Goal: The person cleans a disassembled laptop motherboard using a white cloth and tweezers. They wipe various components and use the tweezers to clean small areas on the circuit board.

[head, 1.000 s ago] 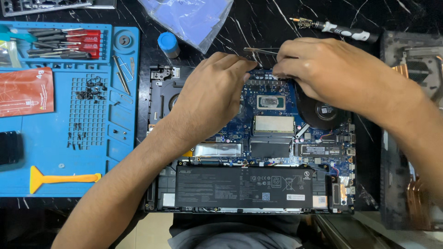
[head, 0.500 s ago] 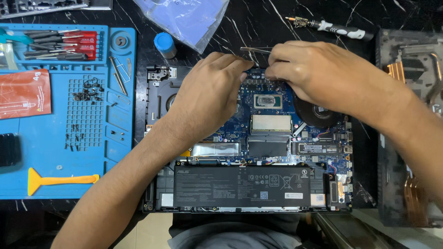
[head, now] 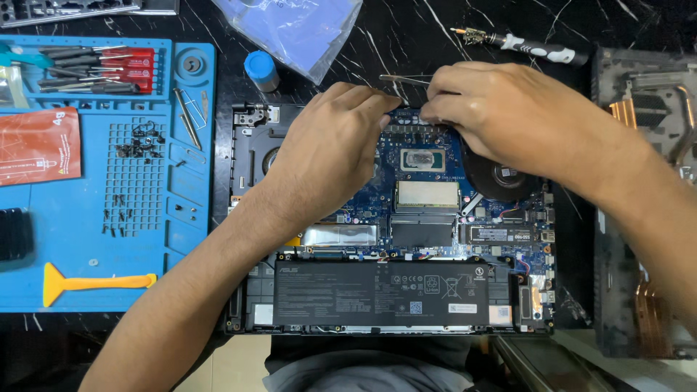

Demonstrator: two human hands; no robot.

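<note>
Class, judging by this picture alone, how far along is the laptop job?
Done: the laptop lies open, its screws sit on the blue mat, and the chip is bare. In hand: the right hand holds tweezers at the board's top edge, the left hand beside it. Left: the heatsink lies aside.

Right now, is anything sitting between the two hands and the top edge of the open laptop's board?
Nothing visible does. The left hand and the right hand both rest at the top edge of the motherboard, and the right hand holds tweezers there. The contact spot itself is hidden under the fingers.
</note>
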